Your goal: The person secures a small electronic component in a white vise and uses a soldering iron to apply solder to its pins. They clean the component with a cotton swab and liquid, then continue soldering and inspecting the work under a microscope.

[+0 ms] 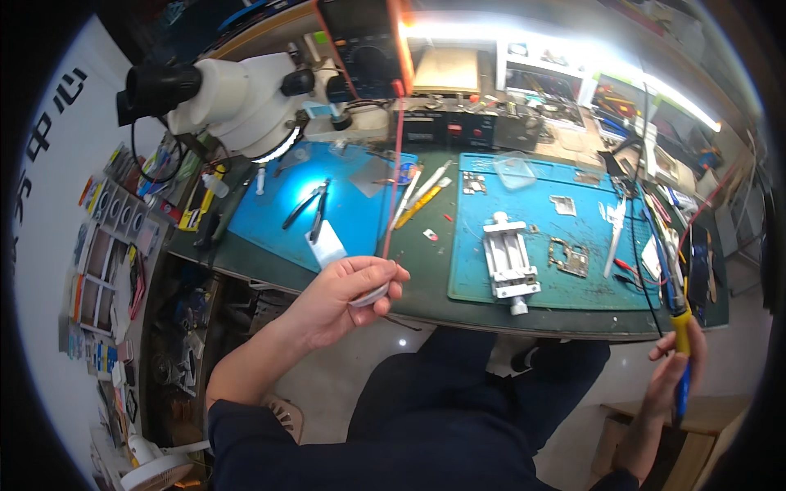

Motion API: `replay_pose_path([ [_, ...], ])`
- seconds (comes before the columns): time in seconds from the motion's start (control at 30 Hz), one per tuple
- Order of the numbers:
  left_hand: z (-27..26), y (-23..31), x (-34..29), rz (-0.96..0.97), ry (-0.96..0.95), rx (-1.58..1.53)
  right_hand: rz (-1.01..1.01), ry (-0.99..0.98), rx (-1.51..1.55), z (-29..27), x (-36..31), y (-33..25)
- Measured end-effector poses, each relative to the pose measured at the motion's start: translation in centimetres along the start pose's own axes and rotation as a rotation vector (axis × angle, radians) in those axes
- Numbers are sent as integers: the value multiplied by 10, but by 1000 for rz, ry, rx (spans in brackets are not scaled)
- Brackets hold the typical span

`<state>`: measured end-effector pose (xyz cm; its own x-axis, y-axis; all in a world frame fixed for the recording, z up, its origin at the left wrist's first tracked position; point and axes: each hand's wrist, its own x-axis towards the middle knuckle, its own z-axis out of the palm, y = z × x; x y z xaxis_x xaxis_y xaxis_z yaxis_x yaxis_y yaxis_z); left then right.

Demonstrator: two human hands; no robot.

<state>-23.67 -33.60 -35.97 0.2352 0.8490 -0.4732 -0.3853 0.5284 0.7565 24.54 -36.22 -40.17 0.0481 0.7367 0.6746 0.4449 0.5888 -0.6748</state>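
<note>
My left hand (pixel 348 296) is closed in front of the bench's near edge, round a small whitish disc-shaped thing (pixel 370 296) whose kind I cannot make out. A red cable (pixel 396 176) hangs down from the multimeter to just above these fingers; whether they touch it I cannot tell. At the far right, my right hand (pixel 665 364) wraps round a soldering iron (pixel 682 335) with a yellow grip and blue handle, held upright beside the bench edge. A metal board clamp (pixel 511 258) lies between the hands on the right blue mat, with circuit boards (pixel 569 258) next to it.
A white microscope (pixel 233 98) stands at the back left, its light on the left blue mat (pixel 270 221) with black pliers (pixel 309 209). A multimeter (pixel 367 53) hangs above. Tweezers (pixel 422 196) lie mid-bench. Cables and tools crowd the right edge.
</note>
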Motion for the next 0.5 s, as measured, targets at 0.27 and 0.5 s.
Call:
replay_pose_path([
  [0.27,56,-16,28,-66,-144,178,-213,-388,-73,41,23,-29],
  [0.5,124,-72,37,532,-402,785,-501,-437,162,93,24,-32],
])
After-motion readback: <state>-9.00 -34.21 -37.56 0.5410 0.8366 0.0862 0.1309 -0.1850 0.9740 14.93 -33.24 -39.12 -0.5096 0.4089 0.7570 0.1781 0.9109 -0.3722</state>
